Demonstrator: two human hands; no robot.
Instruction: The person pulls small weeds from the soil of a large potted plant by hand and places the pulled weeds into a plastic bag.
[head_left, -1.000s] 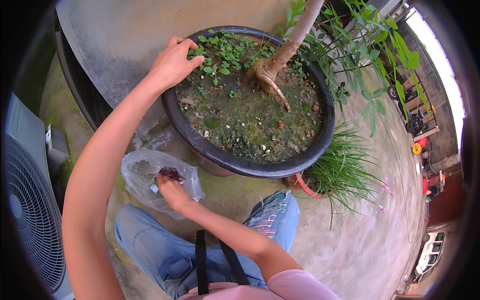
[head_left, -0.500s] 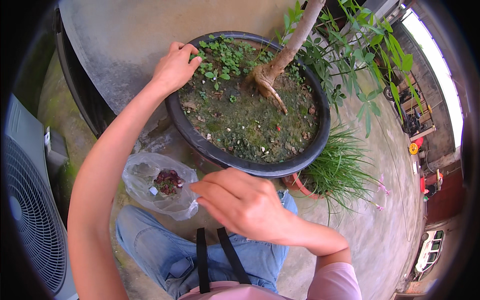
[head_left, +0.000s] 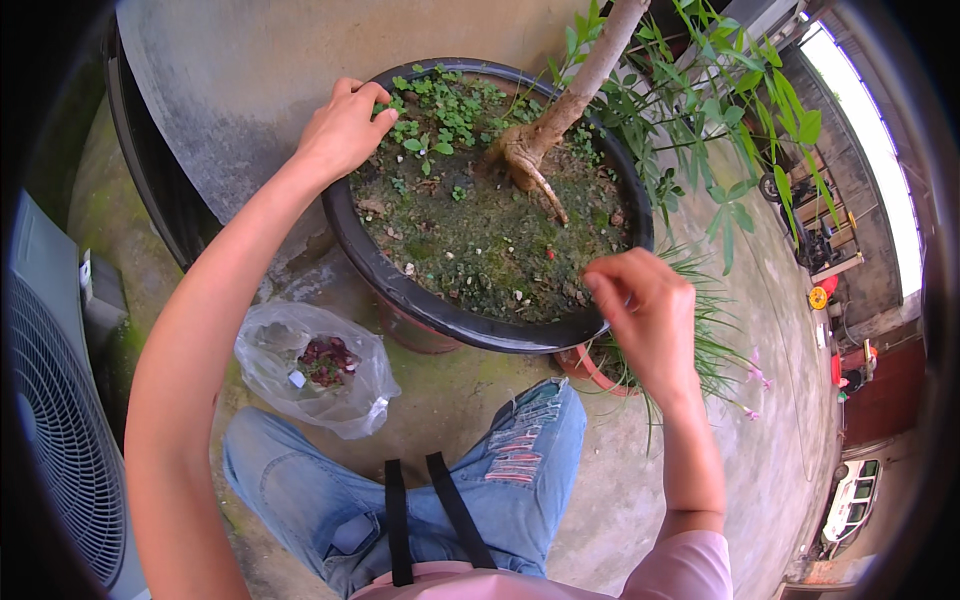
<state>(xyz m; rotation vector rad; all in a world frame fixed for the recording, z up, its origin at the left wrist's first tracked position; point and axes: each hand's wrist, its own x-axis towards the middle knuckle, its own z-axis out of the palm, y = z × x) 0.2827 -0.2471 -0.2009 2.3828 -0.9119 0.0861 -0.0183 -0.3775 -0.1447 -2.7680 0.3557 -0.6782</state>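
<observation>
One wide, round, glossy black pot point(head_left: 530, 337) is filling the upper centre of the frame, one pale brown tree trunk point(head_left: 575, 100) rising from it. One crumpled, clear plastic bag point(head_left: 370, 390) is lying lower left. Two bare hands are showing: the left hand point(head_left: 340, 130) is resting at the pot's upper-left rim, thumb parted from bent fingers; the right hand point(head_left: 645, 310) is hovering at its lower right, fingers nearly pinched. Whether either is gripping anything, one cannot tell. One dark-red and green heap of scraps point(head_left: 328, 362) is sitting inside the bag; a nudge from the nearby knee point(head_left: 255, 435) could be spilling it.
</observation>
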